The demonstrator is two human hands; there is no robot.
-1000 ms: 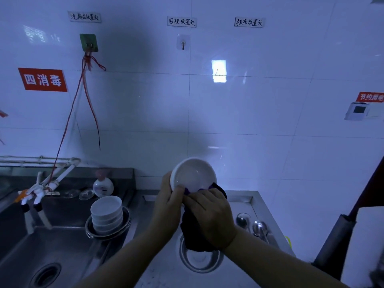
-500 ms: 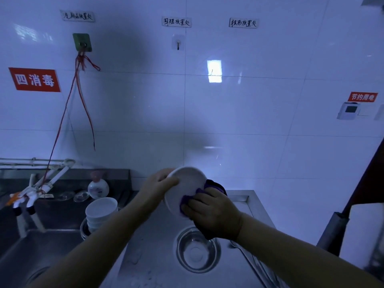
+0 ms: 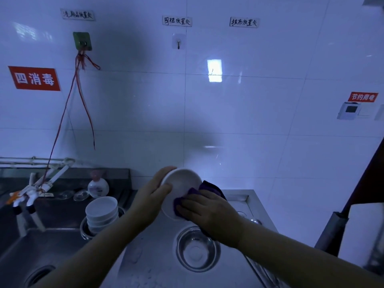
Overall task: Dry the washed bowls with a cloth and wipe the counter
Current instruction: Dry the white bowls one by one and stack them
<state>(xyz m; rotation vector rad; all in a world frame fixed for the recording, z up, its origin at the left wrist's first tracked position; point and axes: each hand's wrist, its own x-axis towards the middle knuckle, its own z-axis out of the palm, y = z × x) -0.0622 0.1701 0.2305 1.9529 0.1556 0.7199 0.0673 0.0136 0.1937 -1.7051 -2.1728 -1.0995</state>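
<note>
The steel counter [image 3: 158, 267] is carrying everything here, with a sink basin [image 3: 31, 252] sitting along its left edge. A shallow steel bowl [image 3: 197, 249] is resting near the counter's middle, and a stack of white bowls [image 3: 101, 213] is standing in a steel dish at the left edge, beside the basin.

The white bowl [image 3: 180, 183] being dried is hanging in the air above the counter's back edge, tilted so its hollow is facing the camera. It is looking smooth, glazed and plain, likely slippery while damp and breakable if dropped, so the rim seems the safest hold.

The left hand [image 3: 150, 201] is gripping that rim, thumb inside and fingers curling behind. The right hand [image 3: 207, 213] is pressing a soft purple cloth [image 3: 207, 189] into the bowl, fingers bunched together on the limp fabric.
</note>
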